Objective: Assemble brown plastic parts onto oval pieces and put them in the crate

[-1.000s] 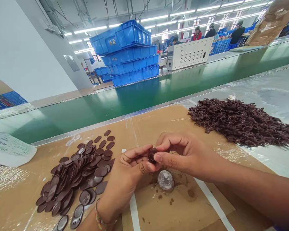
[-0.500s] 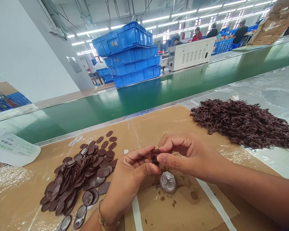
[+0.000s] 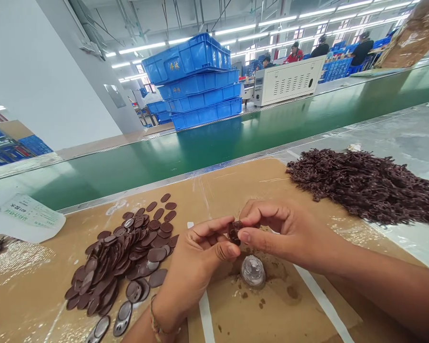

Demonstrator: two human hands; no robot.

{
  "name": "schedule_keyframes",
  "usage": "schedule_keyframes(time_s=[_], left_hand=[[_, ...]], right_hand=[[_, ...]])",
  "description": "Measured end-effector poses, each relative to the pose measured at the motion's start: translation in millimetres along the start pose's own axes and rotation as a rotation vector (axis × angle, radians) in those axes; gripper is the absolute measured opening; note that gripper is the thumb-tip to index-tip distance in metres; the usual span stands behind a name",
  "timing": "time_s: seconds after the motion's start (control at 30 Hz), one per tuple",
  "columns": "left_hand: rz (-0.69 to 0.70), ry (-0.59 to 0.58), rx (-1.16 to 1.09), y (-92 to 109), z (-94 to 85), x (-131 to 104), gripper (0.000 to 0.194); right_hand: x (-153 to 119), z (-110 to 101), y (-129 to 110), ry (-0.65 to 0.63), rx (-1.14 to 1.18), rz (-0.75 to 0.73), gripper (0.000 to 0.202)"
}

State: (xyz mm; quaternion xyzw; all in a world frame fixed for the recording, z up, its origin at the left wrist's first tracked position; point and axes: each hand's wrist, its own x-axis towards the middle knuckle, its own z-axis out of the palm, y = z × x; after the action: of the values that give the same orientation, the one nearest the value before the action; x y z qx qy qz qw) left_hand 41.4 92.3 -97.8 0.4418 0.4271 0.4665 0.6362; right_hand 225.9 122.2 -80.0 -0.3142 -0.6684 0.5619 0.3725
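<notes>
Between the fingertips of both hands is a small dark brown piece [image 3: 234, 232], mostly covered by fingers. My left hand [image 3: 203, 255] pinches it from the left, thumb below and forefinger above. From the right, my right hand [image 3: 277, 228] grips it with thumb and forefinger. Just below the hands, a small round clear cup [image 3: 252, 271] with whitish, glossy contents stands on the brown sheet. Left of my left hand lies a heap of flat brown oval pieces [image 3: 117, 259], some with shiny faces. A large pile of dark brown, stringy pieces [image 3: 364, 186] lies beyond my right hand.
A white bottle [image 3: 32, 219] with a label lies at the left. Behind the brown-covered table runs a green conveyor belt [image 3: 128, 164]. Stacked blue crates [image 3: 203, 90] and a pale metal machine [image 3: 289, 81] stand past it. Several people sit in the background.
The view has shifted slightly, so everything sits a little further right. Both hands keep their pinch on the small brown piece, with barely any change in pose.
</notes>
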Motion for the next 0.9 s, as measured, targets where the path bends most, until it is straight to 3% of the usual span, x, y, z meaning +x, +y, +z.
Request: schedule_keyframes(time_s=[0.9], left_hand=[[0.014,0.020,-0.060,-0.3,2.0,1.6,0.043]], right_hand=[[0.2,-1.2,5.8,-0.017,-0.036,-0.006,0.022]])
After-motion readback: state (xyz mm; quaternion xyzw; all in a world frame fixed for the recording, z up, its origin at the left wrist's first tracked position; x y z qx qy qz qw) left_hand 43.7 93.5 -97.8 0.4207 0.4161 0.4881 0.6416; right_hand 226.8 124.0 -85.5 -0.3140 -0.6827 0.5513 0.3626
